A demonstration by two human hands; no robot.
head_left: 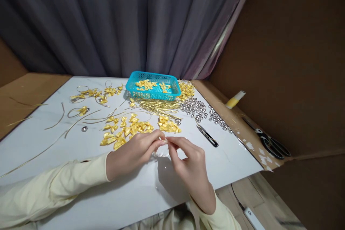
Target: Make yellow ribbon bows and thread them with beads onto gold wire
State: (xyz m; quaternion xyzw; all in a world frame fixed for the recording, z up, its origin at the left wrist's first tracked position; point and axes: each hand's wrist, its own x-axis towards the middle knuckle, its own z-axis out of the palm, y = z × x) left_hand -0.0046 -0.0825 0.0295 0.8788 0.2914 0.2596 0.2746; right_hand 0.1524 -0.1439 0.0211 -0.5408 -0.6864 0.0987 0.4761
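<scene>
My left hand (138, 148) and my right hand (190, 158) meet over the white table (129, 197), fingertips pinched close together. Whatever lies between the fingertips is too small and hidden to name. Just beyond my left hand are many yellow ribbon bows (120, 131), with a tighter pile of yellow bows (168, 124) straight ahead of my fingers. Gold cords (159, 106) lie in a bundle behind them. To the right, silver beads (194, 107) are heaped beside a small black-handled cutting tool (207, 136).
A blue basket (153, 96) holding yellow bows stands at the back. Corded bows (104, 97) and loose cords lie at the left. On the right-hand ledge are black scissors (272, 144) and a yellow-and-white tube (235, 100). A grey curtain (115, 21) hangs behind.
</scene>
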